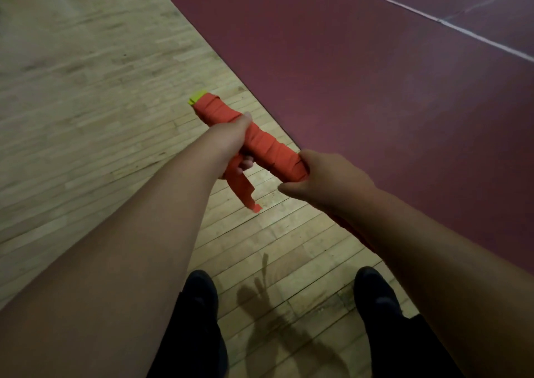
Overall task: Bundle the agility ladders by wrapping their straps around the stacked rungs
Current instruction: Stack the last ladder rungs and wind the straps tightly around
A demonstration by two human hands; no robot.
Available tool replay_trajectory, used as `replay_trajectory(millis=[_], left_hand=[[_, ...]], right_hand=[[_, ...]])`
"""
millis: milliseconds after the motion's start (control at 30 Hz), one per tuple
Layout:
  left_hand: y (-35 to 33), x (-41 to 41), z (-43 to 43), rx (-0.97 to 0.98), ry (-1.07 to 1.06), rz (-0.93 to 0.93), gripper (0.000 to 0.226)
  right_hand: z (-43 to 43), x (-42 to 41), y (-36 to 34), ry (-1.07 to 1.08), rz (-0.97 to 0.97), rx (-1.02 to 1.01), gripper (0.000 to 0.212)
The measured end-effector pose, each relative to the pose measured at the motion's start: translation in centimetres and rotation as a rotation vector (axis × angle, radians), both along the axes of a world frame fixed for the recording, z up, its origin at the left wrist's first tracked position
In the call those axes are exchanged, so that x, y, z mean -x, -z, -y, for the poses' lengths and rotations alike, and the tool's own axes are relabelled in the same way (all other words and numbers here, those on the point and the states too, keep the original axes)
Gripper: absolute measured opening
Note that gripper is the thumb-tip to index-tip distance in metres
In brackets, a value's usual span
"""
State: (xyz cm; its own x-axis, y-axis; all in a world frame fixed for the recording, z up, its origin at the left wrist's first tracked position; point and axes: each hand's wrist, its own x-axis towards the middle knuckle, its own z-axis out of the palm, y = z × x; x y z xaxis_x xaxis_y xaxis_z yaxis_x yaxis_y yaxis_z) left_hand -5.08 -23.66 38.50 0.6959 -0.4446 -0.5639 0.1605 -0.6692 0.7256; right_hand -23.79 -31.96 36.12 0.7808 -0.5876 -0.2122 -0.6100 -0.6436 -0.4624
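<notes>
The job looks nearly done. The bundle (268, 146) is held in the air near the middle of the view, above a wooden floor (86, 117), slanting from 10 o'clock down to 4 o'clock. Orange strap is wound over almost its whole length. Only the yellow-green rung ends (198, 98) peek out at the 10 o'clock tip. The left hand (228, 137) is curled round the bundle's middle. The right hand (326, 178) closes over the 4 o'clock end, though its fingers are hidden. A short loose strap tail (244, 186) hangs from under the left hand toward 6 o'clock. What seems left is winding or tucking that tail.
</notes>
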Motion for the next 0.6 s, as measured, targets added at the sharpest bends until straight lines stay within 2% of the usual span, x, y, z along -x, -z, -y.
replay_trajectory(millis=[67,167,267,333,367,400,433,533,567,600], left_hand=[[-0.4,-0.9,-0.1,0.109,-0.025,-0.005,0.064],[-1.4,-1.6,0.1,0.315,-0.066,0.052,0.061],[-2.3,-1.2,0.4,0.515,-0.071,0.008,0.059],[-2.5,-0.7,0.5,0.557,-0.034,-0.016,0.062],[-2.5,-0.5,0.7,0.515,-0.017,0.013,0.066],[-2.4,-0.3,0.7,0.437,-0.002,0.054,0.073],[-2.3,0.0,0.8,0.342,0.017,0.078,0.081],[-1.2,0.9,0.6,0.139,0.119,-0.049,0.100],[-0.8,1.2,0.5,0.103,0.134,-0.052,0.096],[-0.5,1.4,0.6,0.082,0.125,-0.023,0.090]], right_hand=[[0.3,0.1,-1.5,0.049,0.048,-0.140,0.050],[1.4,0.7,-4.3,0.147,0.064,-0.660,0.050],[2.3,1.6,-4.6,0.090,0.186,-1.206,0.055],[2.4,1.8,-4.0,0.018,0.168,-1.394,0.059],[2.5,1.7,-3.6,0.004,0.139,-1.376,0.055],[2.3,1.5,-3.4,0.035,0.112,-1.272,0.049],[2.0,1.1,-3.0,0.088,0.088,-1.090,0.045],[1.0,0.2,-1.3,0.103,0.027,-0.403,0.045],[0.7,0.0,-0.8,0.080,0.026,-0.261,0.048],[0.6,0.0,-0.5,0.066,0.033,-0.202,0.049]])
